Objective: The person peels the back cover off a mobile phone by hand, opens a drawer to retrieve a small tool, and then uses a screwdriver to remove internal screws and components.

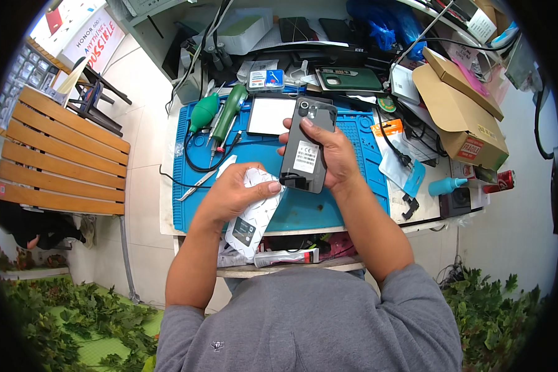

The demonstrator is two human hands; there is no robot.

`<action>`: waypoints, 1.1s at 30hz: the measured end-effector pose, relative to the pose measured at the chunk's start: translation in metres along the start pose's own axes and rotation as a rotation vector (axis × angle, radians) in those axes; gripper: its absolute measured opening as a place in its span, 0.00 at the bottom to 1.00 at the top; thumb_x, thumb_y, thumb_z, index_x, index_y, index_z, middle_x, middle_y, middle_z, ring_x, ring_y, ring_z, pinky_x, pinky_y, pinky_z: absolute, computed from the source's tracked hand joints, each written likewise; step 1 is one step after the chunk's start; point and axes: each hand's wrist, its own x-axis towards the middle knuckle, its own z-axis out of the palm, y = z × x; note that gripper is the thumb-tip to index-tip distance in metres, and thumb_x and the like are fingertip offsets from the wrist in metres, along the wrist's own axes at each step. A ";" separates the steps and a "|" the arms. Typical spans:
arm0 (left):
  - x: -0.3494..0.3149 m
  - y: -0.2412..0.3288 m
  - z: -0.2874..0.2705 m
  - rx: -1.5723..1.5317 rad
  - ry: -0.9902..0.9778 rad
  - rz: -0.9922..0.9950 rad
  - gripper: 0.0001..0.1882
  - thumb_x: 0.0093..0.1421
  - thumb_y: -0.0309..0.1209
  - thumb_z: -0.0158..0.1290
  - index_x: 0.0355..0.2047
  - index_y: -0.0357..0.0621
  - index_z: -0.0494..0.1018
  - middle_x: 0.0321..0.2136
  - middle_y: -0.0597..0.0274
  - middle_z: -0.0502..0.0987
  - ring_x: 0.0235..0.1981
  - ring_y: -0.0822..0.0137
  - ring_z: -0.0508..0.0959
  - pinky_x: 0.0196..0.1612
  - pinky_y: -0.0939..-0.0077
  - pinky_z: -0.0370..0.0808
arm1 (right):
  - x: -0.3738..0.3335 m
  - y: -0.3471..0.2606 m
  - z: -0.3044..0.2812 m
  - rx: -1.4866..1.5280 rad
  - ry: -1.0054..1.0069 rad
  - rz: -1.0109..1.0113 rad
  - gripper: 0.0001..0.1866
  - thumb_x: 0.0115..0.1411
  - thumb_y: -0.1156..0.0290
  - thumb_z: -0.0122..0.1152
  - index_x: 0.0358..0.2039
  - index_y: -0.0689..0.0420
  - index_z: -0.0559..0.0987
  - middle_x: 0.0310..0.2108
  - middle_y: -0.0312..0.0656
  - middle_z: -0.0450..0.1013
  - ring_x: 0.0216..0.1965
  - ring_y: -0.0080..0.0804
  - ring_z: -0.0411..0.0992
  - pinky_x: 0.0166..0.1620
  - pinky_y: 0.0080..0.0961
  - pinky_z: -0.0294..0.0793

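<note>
A dark grey smartphone [322,116], its camera side facing up and a white label [305,156] stuck on its back, is gripped in my right hand [338,149]. The thumb lies across the back near the camera lenses. My left hand [234,191] pinches a white patterned packet [257,217] with a dark panel near its lower end. The left thumb and fingertips come close to the phone's lower left corner; whether they touch it I cannot tell. Both are held above a blue work mat [260,152].
On the mat lie a green air blower [204,113], a green electric screwdriver [229,115], tweezers [196,185] and a white-faced panel [271,116]. Cardboard boxes [456,118] and a light-blue bottle [447,186] stand at right. Below the mat, an open drawer [338,260] holds a tube [285,256].
</note>
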 end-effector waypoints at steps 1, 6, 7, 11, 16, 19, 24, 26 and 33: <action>0.000 -0.001 0.000 0.000 0.001 0.000 0.19 0.61 0.43 0.73 0.33 0.39 0.79 0.25 0.65 0.82 0.24 0.76 0.78 0.28 0.80 0.73 | -0.001 0.002 0.002 0.001 -0.009 -0.016 0.19 0.73 0.66 0.65 0.58 0.65 0.77 0.47 0.51 0.83 0.43 0.45 0.87 0.44 0.44 0.93; 0.001 -0.004 -0.001 -0.014 0.002 -0.001 0.19 0.62 0.43 0.73 0.33 0.40 0.80 0.24 0.66 0.81 0.24 0.77 0.78 0.28 0.79 0.72 | -0.003 0.005 0.006 -0.040 -0.015 -0.063 0.21 0.72 0.65 0.65 0.59 0.64 0.75 0.52 0.50 0.81 0.46 0.43 0.86 0.45 0.44 0.93; 0.002 -0.005 -0.001 -0.015 0.003 -0.001 0.19 0.62 0.43 0.73 0.33 0.40 0.80 0.24 0.66 0.81 0.24 0.77 0.78 0.28 0.79 0.72 | -0.003 0.005 0.006 -0.041 -0.016 -0.062 0.21 0.72 0.65 0.65 0.59 0.64 0.75 0.52 0.50 0.81 0.46 0.43 0.86 0.45 0.44 0.93; 0.001 -0.006 -0.003 0.078 -0.014 0.014 0.19 0.62 0.43 0.72 0.33 0.40 0.80 0.24 0.66 0.81 0.24 0.77 0.77 0.28 0.79 0.72 | -0.005 0.007 0.009 -0.097 -0.013 -0.083 0.21 0.72 0.65 0.65 0.59 0.63 0.75 0.52 0.50 0.81 0.45 0.43 0.86 0.44 0.44 0.93; 0.003 -0.007 -0.002 0.067 -0.013 0.025 0.19 0.63 0.43 0.72 0.34 0.39 0.80 0.24 0.66 0.81 0.24 0.77 0.77 0.28 0.79 0.72 | -0.003 0.009 0.004 -0.060 -0.017 -0.082 0.20 0.72 0.66 0.65 0.59 0.64 0.75 0.51 0.50 0.81 0.45 0.43 0.86 0.44 0.44 0.93; 0.006 -0.007 -0.002 0.030 -0.010 0.096 0.18 0.64 0.42 0.71 0.36 0.38 0.81 0.25 0.65 0.82 0.25 0.76 0.78 0.29 0.79 0.73 | -0.001 0.008 0.002 0.068 0.038 -0.080 0.18 0.74 0.67 0.62 0.58 0.63 0.75 0.51 0.50 0.82 0.44 0.44 0.86 0.46 0.48 0.92; 0.006 -0.008 0.004 -0.021 0.119 0.101 0.14 0.65 0.37 0.69 0.37 0.38 0.82 0.27 0.66 0.83 0.26 0.78 0.78 0.31 0.81 0.73 | -0.001 0.014 0.005 0.139 0.087 -0.130 0.17 0.74 0.68 0.61 0.58 0.63 0.76 0.49 0.50 0.82 0.43 0.45 0.86 0.45 0.48 0.92; 0.005 -0.010 0.003 0.005 0.117 0.115 0.15 0.65 0.39 0.69 0.37 0.38 0.82 0.27 0.65 0.83 0.26 0.77 0.79 0.30 0.80 0.73 | -0.002 0.012 0.007 0.144 0.118 -0.174 0.17 0.74 0.67 0.61 0.58 0.64 0.76 0.48 0.51 0.83 0.42 0.45 0.86 0.44 0.47 0.92; -0.003 0.007 -0.011 0.158 -0.100 0.030 0.15 0.62 0.38 0.71 0.34 0.37 0.84 0.27 0.63 0.84 0.26 0.76 0.79 0.32 0.78 0.75 | -0.009 0.004 0.008 -0.103 -0.099 0.039 0.21 0.71 0.66 0.66 0.59 0.64 0.75 0.48 0.52 0.82 0.40 0.44 0.86 0.41 0.43 0.92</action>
